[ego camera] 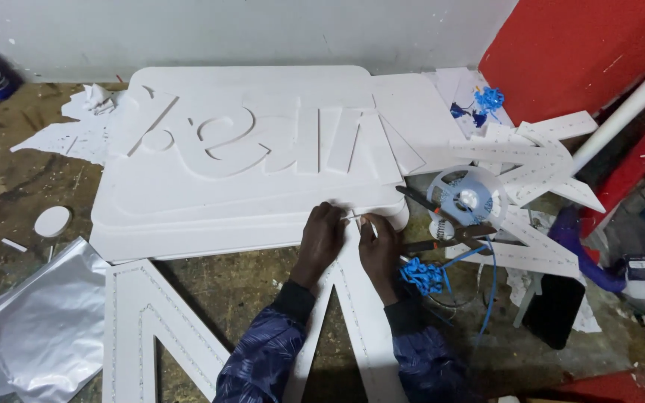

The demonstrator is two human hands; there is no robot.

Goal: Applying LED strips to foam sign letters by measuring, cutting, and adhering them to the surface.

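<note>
Scuffed brown flooring carries a white foam letter panel (352, 298); left hand (320, 240) and right hand (380, 246) pinch together a thin white strip (354, 217) at its top edge, steadying it against the raised white sign board (248, 164).

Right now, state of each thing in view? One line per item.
left hand: resting on the white letter panel, pinching a small white piece
right hand: on the same piece, fingers closed
pliers: lying flat, unheld
LED reel: lying flat, partly unwound
blue wire: loose, tangled
sign board: flat, letters raised
</note>
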